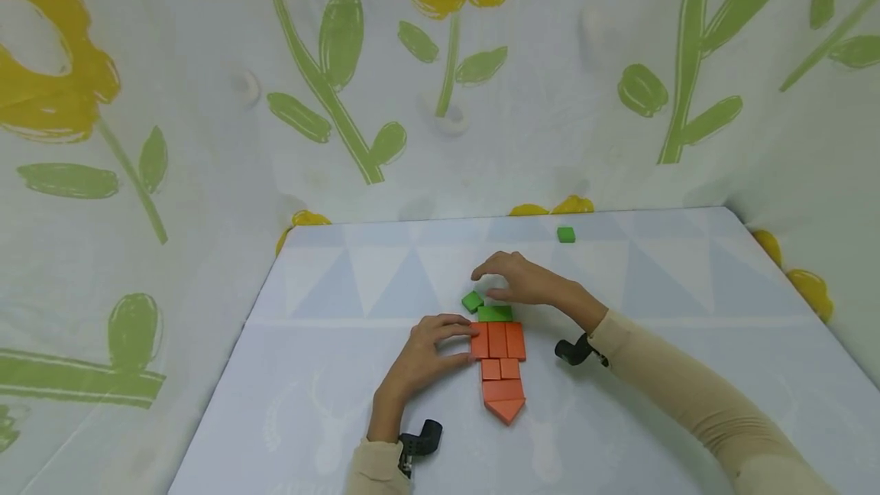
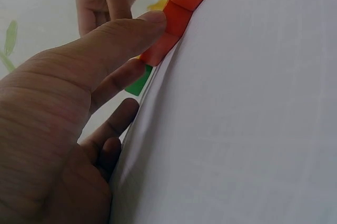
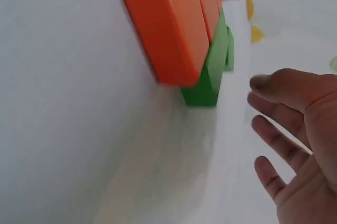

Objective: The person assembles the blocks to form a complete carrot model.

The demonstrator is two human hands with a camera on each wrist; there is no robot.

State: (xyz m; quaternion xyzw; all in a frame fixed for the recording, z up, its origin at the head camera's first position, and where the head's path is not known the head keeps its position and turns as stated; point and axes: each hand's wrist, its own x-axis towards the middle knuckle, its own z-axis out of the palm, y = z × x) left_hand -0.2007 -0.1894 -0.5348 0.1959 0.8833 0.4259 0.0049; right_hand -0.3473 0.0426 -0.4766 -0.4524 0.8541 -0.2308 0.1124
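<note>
Your left hand rests on the surface, its thumb and fingertips pressed against the left edge of the orange blocks, which lie flat in an arrow shape at the middle. Your right hand hovers with relaxed fingers, holding nothing, just above the green bar that sits touching the top of the orange row. A small green block lies just beside that bar, tilted. Another green cube sits well apart near the far edge
</note>
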